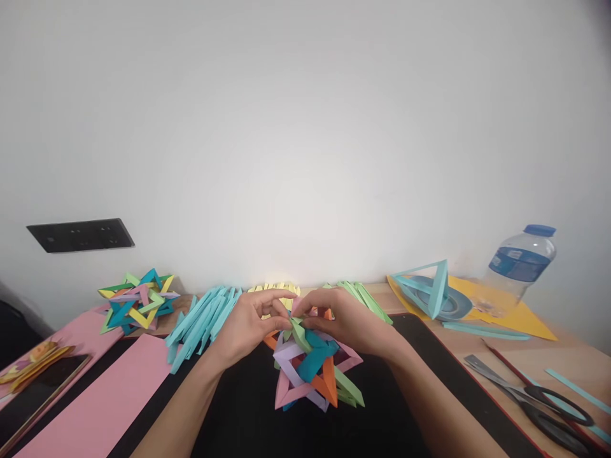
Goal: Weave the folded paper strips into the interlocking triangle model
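Note:
A many-coloured folded-paper star ball (312,362) rests on the black mat (238,413) in front of me, made of interlocked green, teal, orange, lilac and pink strips. My left hand (252,321) pinches a light green strip at the top of the ball between thumb and fingers. Close beside it, my right hand (341,318) grips the upper part from the other side, its thumb and fingertips on the paper near the same green piece. The fingertips partly cover where the strips join.
A finished paper star (138,302) stands at left, near folded blue strips (205,324) and pink paper (95,407). Yellow strips (274,287) and green strips (365,299) lie behind. Scissors (529,394), a pencil (506,362), a water bottle (520,267) and a blue tape roll (458,305) are at right.

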{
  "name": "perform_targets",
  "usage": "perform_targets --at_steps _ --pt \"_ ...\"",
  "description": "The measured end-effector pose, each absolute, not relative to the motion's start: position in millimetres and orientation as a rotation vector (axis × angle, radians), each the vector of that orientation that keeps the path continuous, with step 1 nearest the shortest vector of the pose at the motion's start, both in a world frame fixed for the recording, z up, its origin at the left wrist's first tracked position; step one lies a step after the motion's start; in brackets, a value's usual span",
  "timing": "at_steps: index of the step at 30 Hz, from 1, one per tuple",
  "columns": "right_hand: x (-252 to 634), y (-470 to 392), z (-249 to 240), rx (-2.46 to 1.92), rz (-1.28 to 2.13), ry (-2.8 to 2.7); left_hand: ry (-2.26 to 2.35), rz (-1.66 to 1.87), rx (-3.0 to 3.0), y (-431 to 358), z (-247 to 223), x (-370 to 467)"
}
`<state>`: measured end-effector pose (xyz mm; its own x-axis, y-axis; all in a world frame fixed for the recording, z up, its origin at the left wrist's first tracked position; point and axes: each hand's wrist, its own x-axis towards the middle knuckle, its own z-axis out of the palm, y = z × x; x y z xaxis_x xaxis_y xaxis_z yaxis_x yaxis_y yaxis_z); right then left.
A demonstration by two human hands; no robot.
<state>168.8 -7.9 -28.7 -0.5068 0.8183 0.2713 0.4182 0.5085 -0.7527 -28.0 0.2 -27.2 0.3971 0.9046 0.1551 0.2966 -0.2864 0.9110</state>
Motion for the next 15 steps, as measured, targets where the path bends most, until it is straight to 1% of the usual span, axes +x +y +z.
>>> perform_targets --at_steps 2,6,9,15 --pt "168.0 -7.3 -28.9 -1.033 0.785 -2.135 1.083 0.891 1.836 0.8 -27.0 -28.7" --pt "165.9 -6.6 -29.2 -1.106 0.554 -2.138 1.28 0.919 1.993 -1.2 -24.8 -27.7" --pt "162.9 -7.0 -29.9 -1.18 0.415 -2.157 1.337 0.886 2.014 -3.9 -23.9 -24.7" --pt "157.0 -10.6 -31.7 -1.238 0.278 -2.189 1.386 0.845 1.972 -6.1 -26.5 -20.3"
